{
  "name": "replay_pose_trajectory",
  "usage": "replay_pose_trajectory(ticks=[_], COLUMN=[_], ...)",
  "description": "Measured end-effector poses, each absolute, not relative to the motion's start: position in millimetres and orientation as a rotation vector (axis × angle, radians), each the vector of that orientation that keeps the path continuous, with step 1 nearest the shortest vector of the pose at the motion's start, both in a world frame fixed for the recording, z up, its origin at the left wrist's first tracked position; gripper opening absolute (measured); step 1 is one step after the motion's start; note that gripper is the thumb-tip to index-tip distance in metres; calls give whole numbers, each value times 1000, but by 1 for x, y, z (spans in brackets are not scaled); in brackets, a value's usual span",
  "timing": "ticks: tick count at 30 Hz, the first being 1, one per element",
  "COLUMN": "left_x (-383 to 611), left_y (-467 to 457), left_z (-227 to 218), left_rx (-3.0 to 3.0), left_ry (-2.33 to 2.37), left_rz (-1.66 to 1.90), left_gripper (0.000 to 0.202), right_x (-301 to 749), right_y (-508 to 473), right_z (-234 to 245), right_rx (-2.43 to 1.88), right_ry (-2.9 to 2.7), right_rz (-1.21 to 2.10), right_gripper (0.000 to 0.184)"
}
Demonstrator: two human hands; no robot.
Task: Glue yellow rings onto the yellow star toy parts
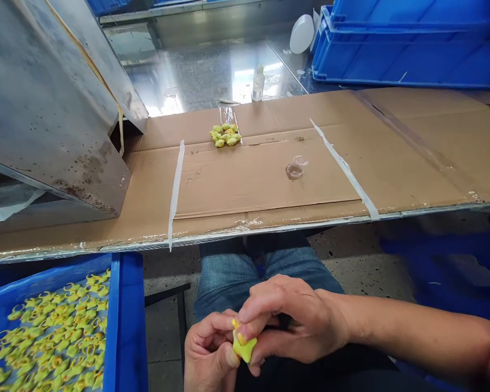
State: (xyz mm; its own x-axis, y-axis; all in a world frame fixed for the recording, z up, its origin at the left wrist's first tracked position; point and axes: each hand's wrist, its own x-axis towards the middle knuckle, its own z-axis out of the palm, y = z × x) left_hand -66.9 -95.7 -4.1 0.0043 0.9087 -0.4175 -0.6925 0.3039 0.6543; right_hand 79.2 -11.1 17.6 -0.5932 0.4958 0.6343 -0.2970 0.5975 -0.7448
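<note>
Low in the view, above my lap, both hands meet on one small yellow plastic piece. My left hand pinches it from below with thumb and fingers curled. My right hand closes over it from above, fingertips pressed on its top. Part of the piece is hidden between the fingers. A small heap of similar yellow-green pieces lies on the cardboard-covered table ahead, out of reach of both hands. A blue tray at the lower left holds several yellow ring-shaped pieces.
A stained metal chute slopes down onto the table at the left. Stacked blue crates stand at the back right, with a white disc beside them. A small bottle stands behind the cardboard. White tape strips cross the cardboard.
</note>
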Motion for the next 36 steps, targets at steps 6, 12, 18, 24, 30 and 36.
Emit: replay_pose_trajectory(ticks=[6, 12, 18, 24, 30, 36], left_x=[-63, -73, -69, -63, -47, -43], left_y=[-83, -82, -84, -86, -88, -93], left_z=[2, -16, -21, -23, -17, -20], left_rx=[355, 737, 924, 1050, 1197, 1261], left_ry=[1131, 1175, 1179, 1210, 1473, 1533], left_rz=[1552, 1748, 1836, 1946, 2033, 2054], left_gripper=[38, 28, 28, 30, 27, 23], right_x=[77, 71, 68, 68, 68, 68], right_y=[-8, -12, -19, -21, -23, -27], right_z=[2, -2, 1, 4, 7, 14], right_rx=[-325, -393, -409, -431, -443, -406], right_ry=[-1754, -1702, -1690, -1677, -1584, -1557], right_rz=[1209, 1221, 1154, 1192, 1407, 1519], right_gripper=[43, 49, 44, 32, 19, 27])
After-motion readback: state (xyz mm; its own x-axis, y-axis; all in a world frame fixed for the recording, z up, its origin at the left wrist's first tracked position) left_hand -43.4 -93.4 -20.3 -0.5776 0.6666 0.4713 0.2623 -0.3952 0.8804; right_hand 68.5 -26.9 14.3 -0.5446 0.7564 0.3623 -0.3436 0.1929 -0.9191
